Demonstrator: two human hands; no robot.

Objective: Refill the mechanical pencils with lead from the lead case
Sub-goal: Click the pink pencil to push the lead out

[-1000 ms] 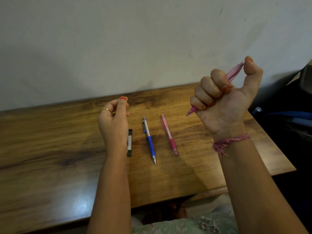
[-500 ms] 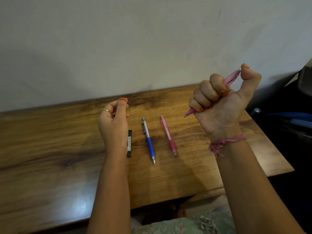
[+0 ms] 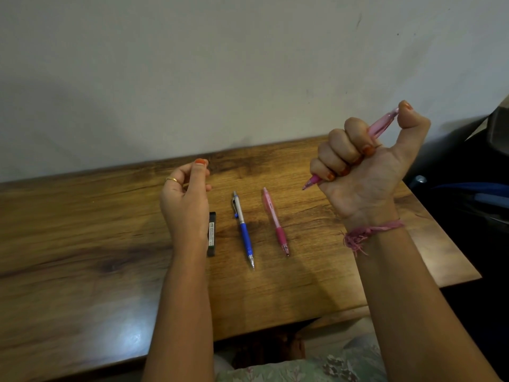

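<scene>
Right hand fists the pink pencil, thumb on its cap, likely clicking lead through. Left hand hovers loosely curled, seemingly holding nothing, near the lead case on the surface.

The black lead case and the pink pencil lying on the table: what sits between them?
In the head view, a blue pencil lies between the lead case and the pink pencil, touching neither.

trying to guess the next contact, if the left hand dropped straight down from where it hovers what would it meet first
Probably the black lead case, which lies on the table partly hidden under the left hand. Depth is unclear, so it might touch bare wood beside it instead.
</scene>
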